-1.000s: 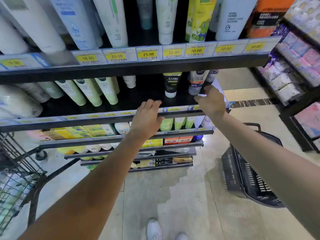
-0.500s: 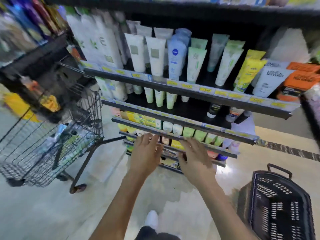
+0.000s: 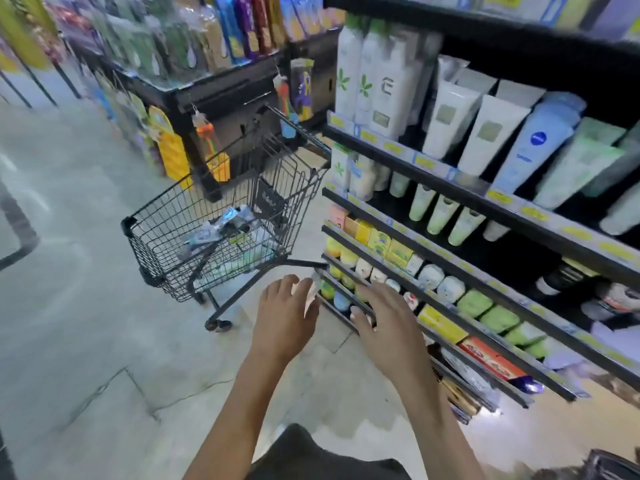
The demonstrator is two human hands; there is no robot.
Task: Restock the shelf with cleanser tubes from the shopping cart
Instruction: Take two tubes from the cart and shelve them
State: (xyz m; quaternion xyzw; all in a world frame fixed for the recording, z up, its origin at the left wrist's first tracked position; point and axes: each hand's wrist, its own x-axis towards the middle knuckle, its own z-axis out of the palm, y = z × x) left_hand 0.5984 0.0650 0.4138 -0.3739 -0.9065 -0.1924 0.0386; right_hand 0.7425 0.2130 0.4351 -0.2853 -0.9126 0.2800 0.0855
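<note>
Lying heaped in the wire cart [image 3: 221, 216], soft glossy tubes [image 3: 225, 233], blurred. Standing left of the shelf [image 3: 450, 188], rim nearly touching its end, bare floor [image 3: 86, 306] opening wide to the left. Reaching forward, left hand [image 3: 285, 317] with fingers straight and spread, gripping nothing, near the cart's lower frame, tubes well beyond. Hovering beside the low shelf edges, right hand [image 3: 388, 327], likewise spread and holding nothing.

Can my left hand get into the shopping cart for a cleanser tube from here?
Probably yes. Your left hand is open, holds nothing and hangs just short of the shopping cart, whose top is open. Nothing lies between them; the tubes sit low in it.
</note>
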